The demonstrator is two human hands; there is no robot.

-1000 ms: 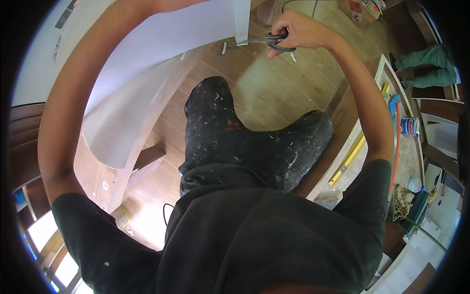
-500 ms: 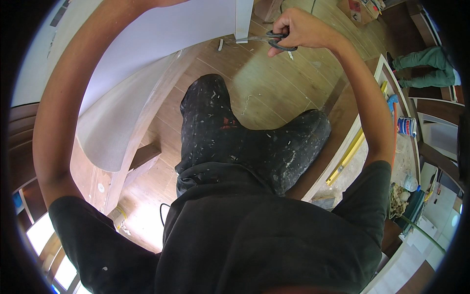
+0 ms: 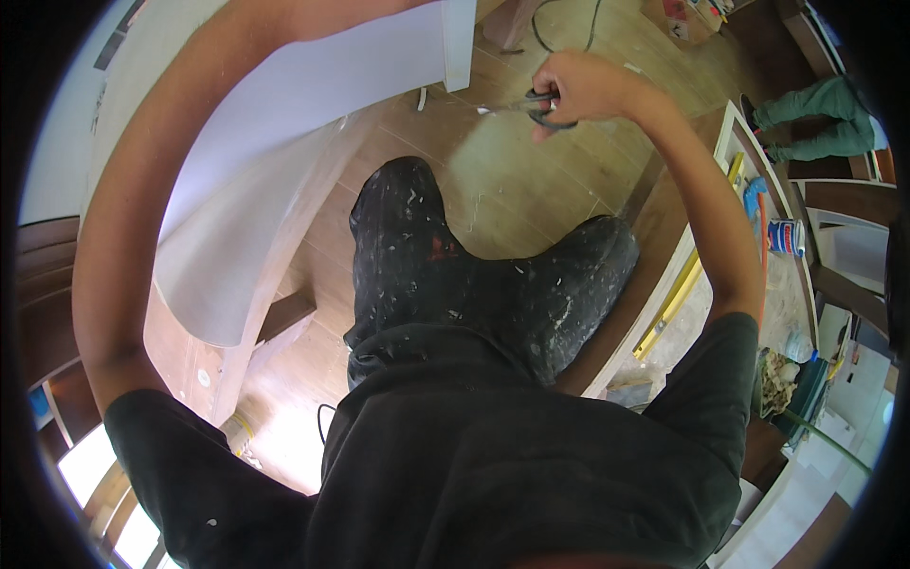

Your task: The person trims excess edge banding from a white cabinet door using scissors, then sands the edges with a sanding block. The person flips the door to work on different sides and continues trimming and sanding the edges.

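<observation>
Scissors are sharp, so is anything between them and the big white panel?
The right hand holds the scissors. Nothing visible stands between them and the white panel; only a small white bit shows by the tips.

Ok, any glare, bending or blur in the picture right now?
Head view, lower left: glare washes out the floor; head view, right: the pale-edged panel bows with fisheye distortion; head view, top: the scissors in the right hand look slightly soft at the blades.

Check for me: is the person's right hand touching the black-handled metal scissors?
Touching. The head view shows it plainly: the right hand grips the black-handled metal scissors by their handles.
</observation>
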